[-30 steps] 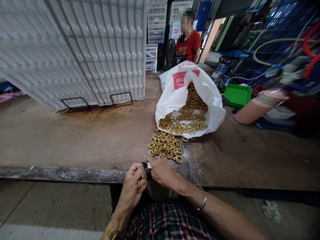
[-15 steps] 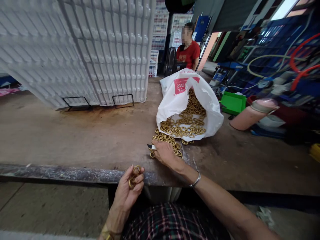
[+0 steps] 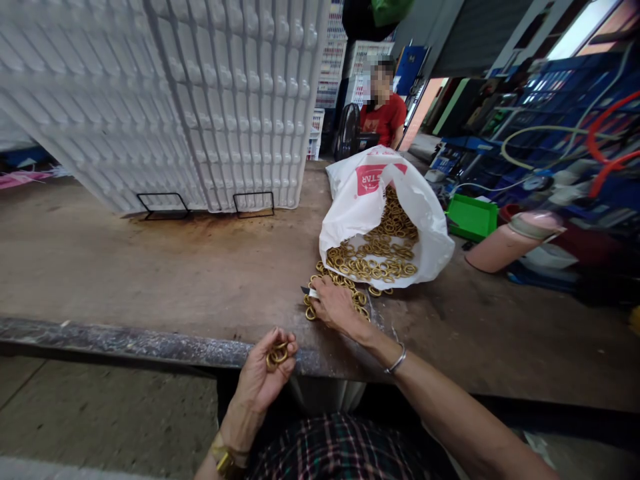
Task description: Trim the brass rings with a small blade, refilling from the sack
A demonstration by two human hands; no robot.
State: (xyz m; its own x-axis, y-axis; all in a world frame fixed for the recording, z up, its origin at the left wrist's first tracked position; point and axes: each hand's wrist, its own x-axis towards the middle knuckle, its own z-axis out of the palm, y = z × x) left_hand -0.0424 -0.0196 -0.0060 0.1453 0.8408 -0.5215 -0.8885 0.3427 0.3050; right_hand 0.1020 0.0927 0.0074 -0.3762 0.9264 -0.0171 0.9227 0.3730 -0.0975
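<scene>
Several brass-coloured rings (image 3: 277, 357) lie in the curled fingers of my left hand (image 3: 265, 373), just in front of the table edge. My right hand (image 3: 336, 303) rests over a loose pile of the same rings (image 3: 361, 298) on the table. A small knife (image 3: 306, 291) with a dark pointed blade and a white part sticks out leftward from its closed fingers. Whether those fingers also pinch a ring is hidden. Behind the pile, a white plastic sack (image 3: 345, 213) lies on its side, its mouth facing me and many more rings inside.
Tall white ribbed plastic trays (image 3: 240, 113) stand at the back left on black wire stands (image 3: 254, 205). Right of the sack are a green tray (image 3: 473, 217) and a pink bottle (image 3: 505, 245). A person in a red shirt (image 3: 385, 120) is beyond the table (image 3: 150, 273), near a fan (image 3: 347, 130).
My left hand has turned and its fingers have curled further around the rings. My right hand stays at the pile with the knife. The whole view has shifted slightly.
</scene>
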